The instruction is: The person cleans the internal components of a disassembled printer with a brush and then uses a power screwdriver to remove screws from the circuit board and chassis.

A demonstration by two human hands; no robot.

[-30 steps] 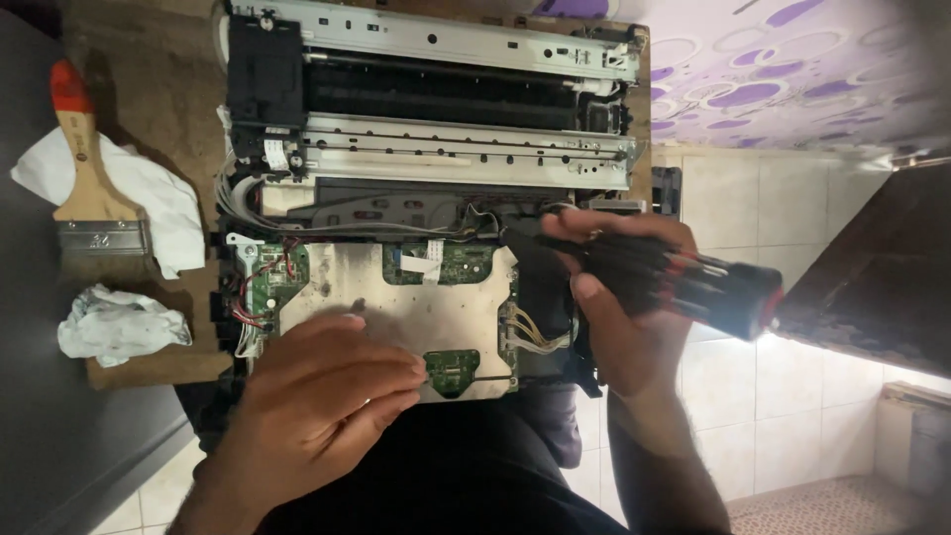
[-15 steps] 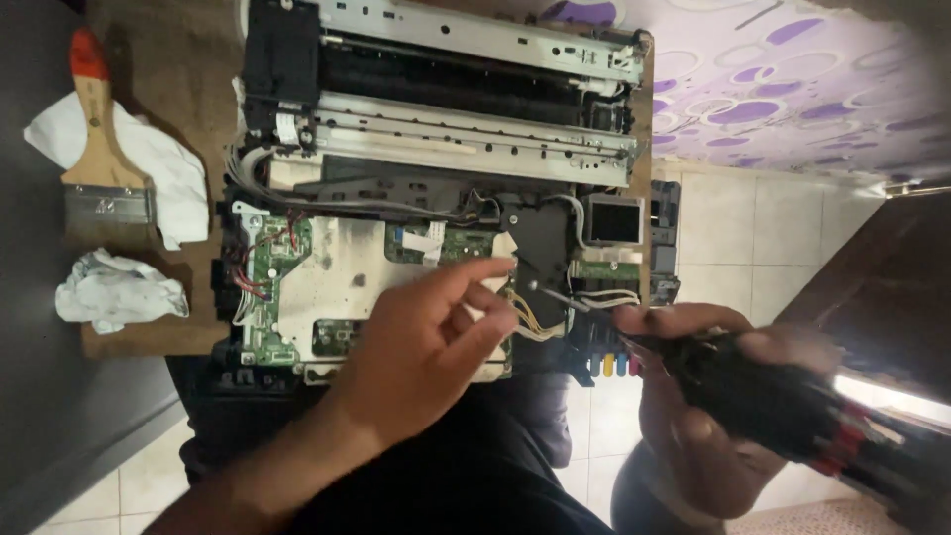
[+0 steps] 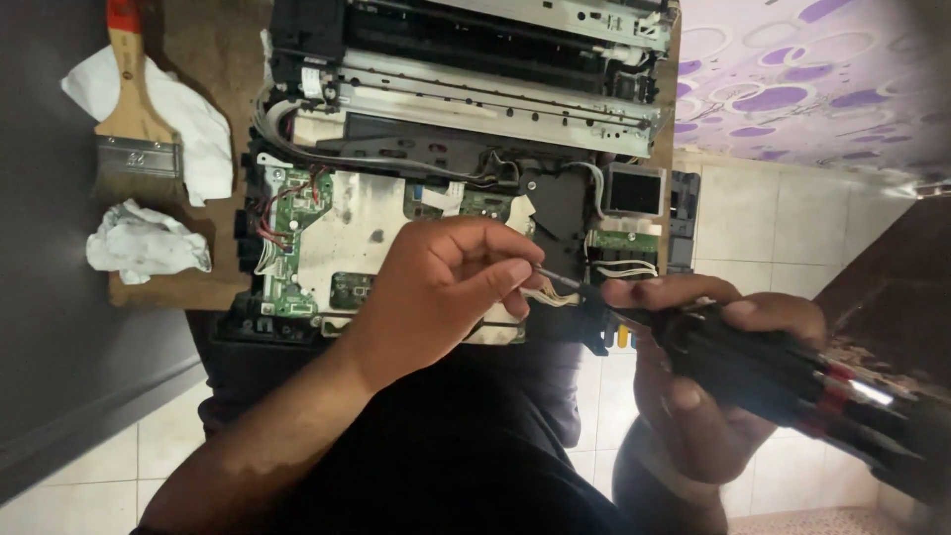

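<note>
Left hand (image 3: 451,282) pinching screwdriver bit (image 3: 557,278); right hand (image 3: 708,381) gripping black screwdriver handle (image 3: 783,372). Open printer (image 3: 466,168) just above. Bit could slip, drop among wires.

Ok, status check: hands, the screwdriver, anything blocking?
Left hand pinching the screwdriver tip. Right hand gripping the screwdriver handle. Both over the opened printer. Brush and crumpled cloth off to the side, nothing blocking.
</note>
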